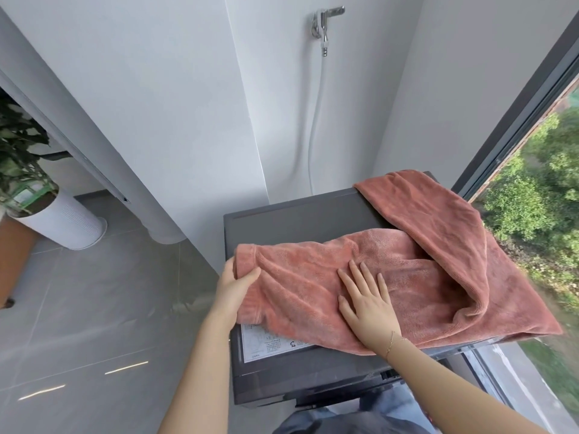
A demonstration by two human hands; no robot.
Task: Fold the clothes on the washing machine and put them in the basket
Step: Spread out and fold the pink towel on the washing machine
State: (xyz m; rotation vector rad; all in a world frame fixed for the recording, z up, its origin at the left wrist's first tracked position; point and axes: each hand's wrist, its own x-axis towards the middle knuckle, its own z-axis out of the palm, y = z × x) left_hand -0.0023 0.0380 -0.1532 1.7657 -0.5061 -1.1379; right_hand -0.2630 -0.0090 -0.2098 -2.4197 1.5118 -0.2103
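While reaching in from the lower left with the forearm bare, gripping the left end of the pink fleece garment (pixel 360 277) with the left hand (pixel 233 286) — thumb lying on top of the fabric near the cuffed edge, the other fingers going out of sight under or behind the fold, so pinching the cloth between thumb and hidden fingers. Coming in from the lower right, lying flat on the middle of the garment with the right hand (pixel 366 303), palm down, fingers straight and spread apart, fingertips pointing away toward the wall, thumb splayed to the left; wearing a thin bracelet (pixel 391 341) at the wrist. Pressing on, not curling round, the cloth there. Lying across the top of the dark washing machine (pixel 282 220), the garment — its near part bunched and doubled under both hands, its far right part running up to the back right corner of the lid and draping over the right edge beside the window (pixel 532 183). Partly covering a white printed label (pixel 269 341) on the lid, just below the left hand. Hanging on the white wall behind the machine, a metal tap (pixel 324 23) with a pale hose (pixel 313 126) dropping behind the lid. Standing on the grey tiled floor at far left, a potted plant (pixel 28 170) in a white pot, well apart from the machine.
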